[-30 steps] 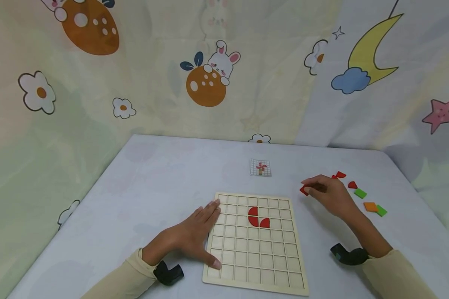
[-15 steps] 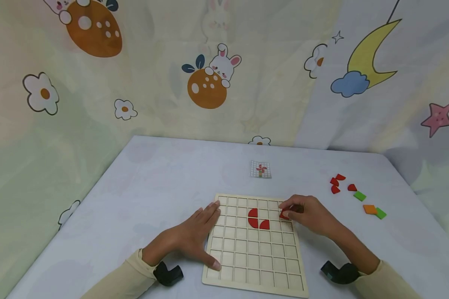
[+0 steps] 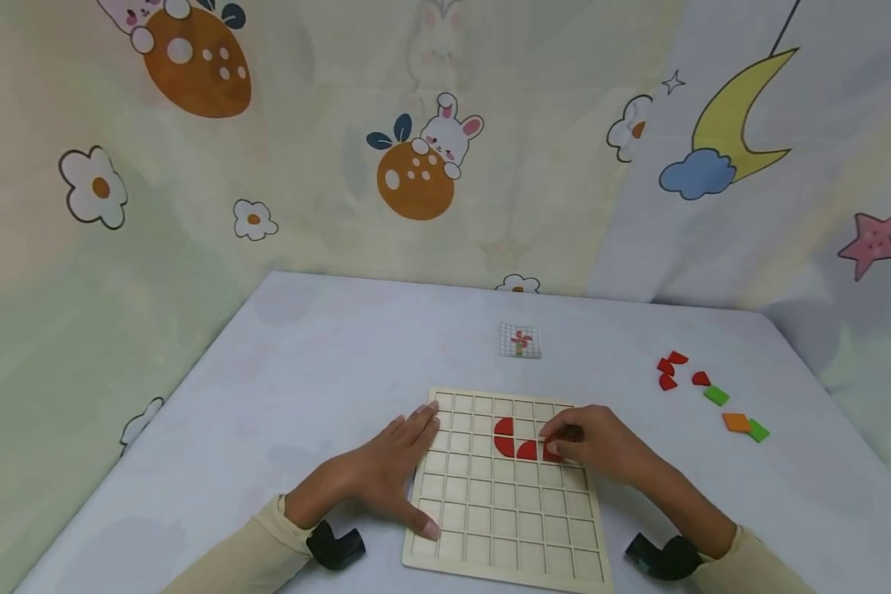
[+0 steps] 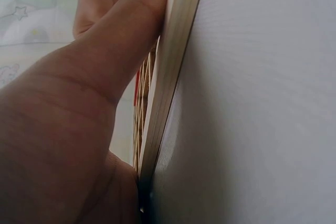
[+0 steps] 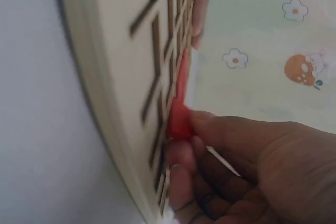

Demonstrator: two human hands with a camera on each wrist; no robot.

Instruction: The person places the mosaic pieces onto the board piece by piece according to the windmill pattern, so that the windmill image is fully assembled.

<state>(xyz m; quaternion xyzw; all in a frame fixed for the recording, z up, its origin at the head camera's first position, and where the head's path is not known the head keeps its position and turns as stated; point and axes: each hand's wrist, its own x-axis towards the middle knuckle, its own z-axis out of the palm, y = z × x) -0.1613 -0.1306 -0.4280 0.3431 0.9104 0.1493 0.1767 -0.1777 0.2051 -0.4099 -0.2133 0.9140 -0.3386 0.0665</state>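
A pale wooden grid board (image 3: 490, 516) lies flat on the table. My left hand (image 3: 382, 462) rests along its left edge, fingers spread and straight, with the thumb on the lower left corner; the left wrist view shows the thumb against the board's side (image 4: 170, 72). My right hand (image 3: 597, 445) pinches a red piece (image 5: 181, 121) between thumb and fingers, over a cell right of the red pieces on the board. Those pieces are two stacked quarter-rounds (image 3: 504, 437) and a third red quarter-round (image 3: 527, 450) beside them. My fingers partly cover the held piece.
Several loose red pieces (image 3: 667, 367) lie to the right, with two green pieces (image 3: 716, 395) and an orange piece (image 3: 737, 422). Behind the board lies a small pattern card (image 3: 519, 340) with a pinwheel picture. A printed cloth hangs behind the table (image 3: 341, 346).
My right hand has carried the red piece from near the loose pieces leftward to the board and lowered it to a cell. The left hand has stayed on the board's edge.
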